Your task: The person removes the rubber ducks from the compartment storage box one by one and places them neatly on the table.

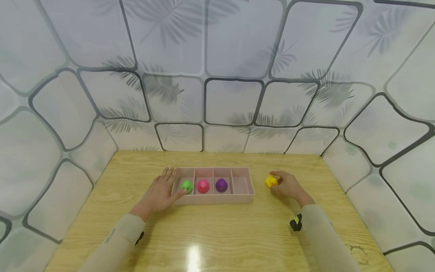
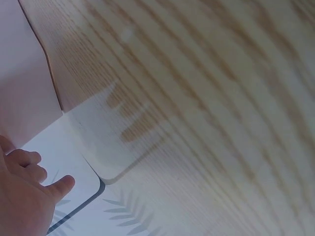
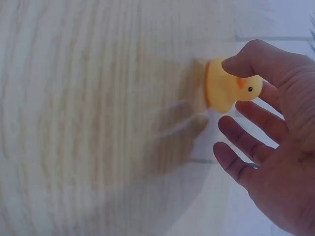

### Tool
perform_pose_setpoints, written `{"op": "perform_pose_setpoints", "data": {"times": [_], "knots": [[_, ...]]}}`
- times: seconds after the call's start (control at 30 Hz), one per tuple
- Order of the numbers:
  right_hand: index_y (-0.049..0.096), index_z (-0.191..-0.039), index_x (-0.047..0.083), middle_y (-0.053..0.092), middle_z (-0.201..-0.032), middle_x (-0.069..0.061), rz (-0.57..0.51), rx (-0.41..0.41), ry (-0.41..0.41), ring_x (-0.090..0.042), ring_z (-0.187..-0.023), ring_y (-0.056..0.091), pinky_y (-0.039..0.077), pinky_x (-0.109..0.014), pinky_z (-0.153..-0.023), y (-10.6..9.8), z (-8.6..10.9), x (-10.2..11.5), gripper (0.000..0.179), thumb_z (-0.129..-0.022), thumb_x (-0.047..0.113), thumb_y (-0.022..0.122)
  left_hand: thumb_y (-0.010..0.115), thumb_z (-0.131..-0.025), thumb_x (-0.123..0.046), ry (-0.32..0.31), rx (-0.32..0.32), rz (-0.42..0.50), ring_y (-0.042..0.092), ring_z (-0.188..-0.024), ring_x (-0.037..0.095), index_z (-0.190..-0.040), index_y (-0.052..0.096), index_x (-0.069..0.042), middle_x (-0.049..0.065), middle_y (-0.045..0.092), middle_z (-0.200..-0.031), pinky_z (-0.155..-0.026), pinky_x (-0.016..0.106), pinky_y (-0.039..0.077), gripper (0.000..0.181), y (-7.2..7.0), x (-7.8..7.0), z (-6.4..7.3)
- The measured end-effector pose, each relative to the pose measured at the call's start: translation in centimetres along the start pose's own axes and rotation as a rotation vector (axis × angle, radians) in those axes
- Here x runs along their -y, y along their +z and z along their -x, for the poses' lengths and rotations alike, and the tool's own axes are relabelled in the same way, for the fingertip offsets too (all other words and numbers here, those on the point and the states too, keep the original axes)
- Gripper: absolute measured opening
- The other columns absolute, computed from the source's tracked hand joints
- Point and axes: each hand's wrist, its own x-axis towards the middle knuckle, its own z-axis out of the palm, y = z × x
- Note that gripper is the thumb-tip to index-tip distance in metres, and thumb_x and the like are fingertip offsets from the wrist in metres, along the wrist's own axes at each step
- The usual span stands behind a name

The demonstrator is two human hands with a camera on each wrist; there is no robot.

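A pale pink box (image 1: 214, 199) with a row of compartments stands on the table. From left to right it holds a green rubber duck (image 1: 186, 185), a pink one (image 1: 203, 186) and a purple one (image 1: 221, 185), each in its own compartment. My left hand (image 1: 159, 194) rests on the box's left end with fingers extended, the thumb by the green duck. To the right of the box, my right hand (image 1: 288, 186) pinches a yellow rubber duck (image 3: 220, 88) between thumb and index finger; the duck's base is at the tabletop. The other right fingers are spread loosely.
The light wooden table (image 1: 210, 230) reaches back to a wall (image 1: 231, 102) covered in a pattern of outlined shapes and leaves. Similar covering rises on both sides. A dark strap piece (image 1: 296, 223) hangs at the right wrist.
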Motion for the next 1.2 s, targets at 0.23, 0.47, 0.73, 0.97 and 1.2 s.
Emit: {"op": "perform_pose_setpoints", "data": {"times": [0.23,0.47,0.73,0.97,1.2], "knots": [[0.059,-0.147,0.002,0.054,-0.152,-0.028,0.070,-0.040,-0.086,-0.050,-0.127,0.059,0.055,-0.063,-0.097,-0.6,-0.1,1.7,0.062,-0.092,0.021,0.081,0.051,-0.105,-0.061,0.003,-0.005,0.008,0.020,-0.161,0.048,-0.169,0.020,-0.005,0.027,0.024,-0.171,-0.123,0.071,0.027,0.091,-0.1,-0.1,0.0],[0.061,-0.146,0.005,0.058,-0.151,-0.024,0.072,-0.072,-0.187,-0.049,-0.128,0.060,0.054,-0.065,-0.099,-0.8,-0.2,4.4,0.057,-0.095,0.023,0.078,0.050,-0.105,-0.062,0.002,0.000,-0.004,0.021,-0.161,0.048,-0.169,0.020,-0.005,0.027,0.025,-0.171,-0.123,0.071,0.028,0.090,-0.1,-0.1,0.0],[0.062,-0.145,0.006,0.062,-0.148,-0.020,0.016,-0.078,-0.244,-0.045,-0.127,0.062,0.053,-0.065,-0.101,-0.4,-0.3,6.8,0.056,-0.095,0.027,0.078,0.050,-0.105,-0.062,0.000,0.001,-0.009,0.021,-0.160,0.048,-0.168,0.021,-0.004,0.027,0.026,-0.171,-0.123,0.071,0.029,0.091,-0.2,-0.3,0.0],[0.064,-0.143,0.007,0.066,-0.143,-0.017,0.009,-0.074,-0.281,-0.038,-0.120,0.067,0.056,-0.060,-0.099,0.5,-0.7,8.3,0.055,-0.094,0.027,0.080,0.050,-0.105,-0.062,0.008,-0.005,-0.014,0.022,-0.159,0.050,-0.168,0.021,-0.003,0.028,0.027,-0.171,-0.123,0.072,0.028,0.091,-0.2,-0.2,-0.1],[0.068,-0.138,0.005,0.071,-0.134,-0.017,0.021,-0.079,-0.369,-0.032,-0.108,0.069,0.059,-0.043,-0.085,1.7,-1.0,9.7,0.053,-0.091,0.026,0.082,0.050,-0.105,-0.062,0.010,-0.012,-0.013,0.023,-0.159,0.050,-0.168,0.021,-0.003,0.028,0.027,-0.170,-0.122,0.072,0.029,0.091,-0.2,-0.2,-0.1]]}}
